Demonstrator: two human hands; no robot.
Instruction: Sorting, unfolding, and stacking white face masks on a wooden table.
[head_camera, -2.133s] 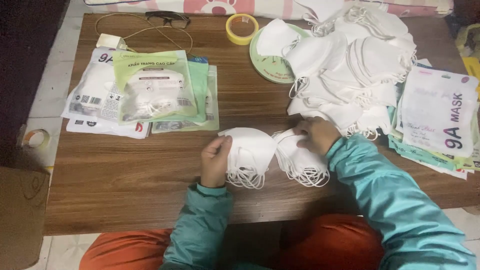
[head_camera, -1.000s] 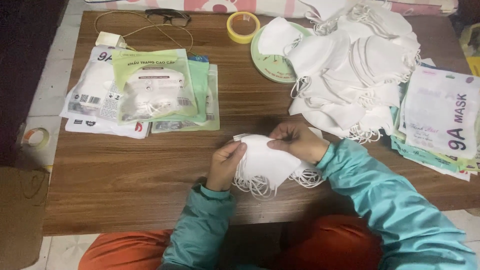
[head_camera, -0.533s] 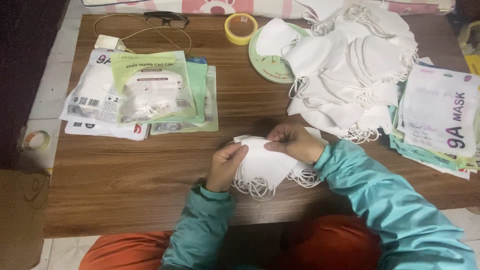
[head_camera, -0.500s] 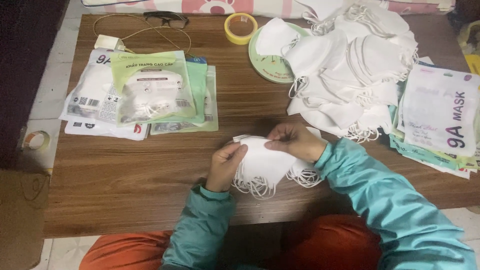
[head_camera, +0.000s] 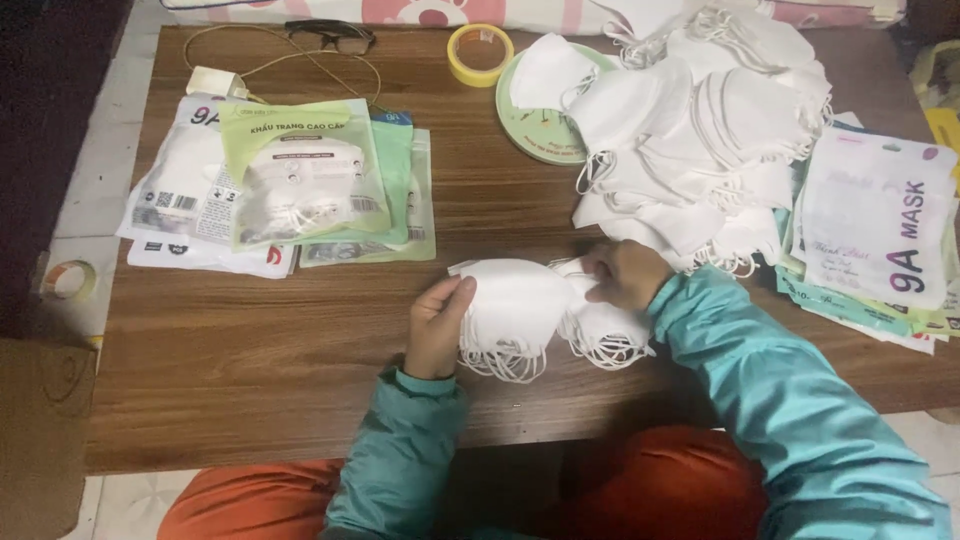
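Note:
My left hand (head_camera: 438, 322) grips the left edge of a stack of white face masks (head_camera: 512, 305) lying on the wooden table (head_camera: 250, 350), ear loops dangling toward me. My right hand (head_camera: 626, 274) rests on the right side of the stack, pinching masks where a second small bunch (head_camera: 606, 335) fans out beneath it. Both sleeves are teal.
A big loose heap of white masks (head_camera: 700, 130) covers the back right, partly over a round green plate (head_camera: 528, 125). Printed mask pouches lie at the right (head_camera: 875, 230) and left (head_camera: 290, 185). A yellow tape roll (head_camera: 480, 53), glasses (head_camera: 330, 35) and a cord sit at the back.
Two separate mask bunches were brought together into one stack between my hands. In the last half second my right hand shifted slightly right, separating a few masks.

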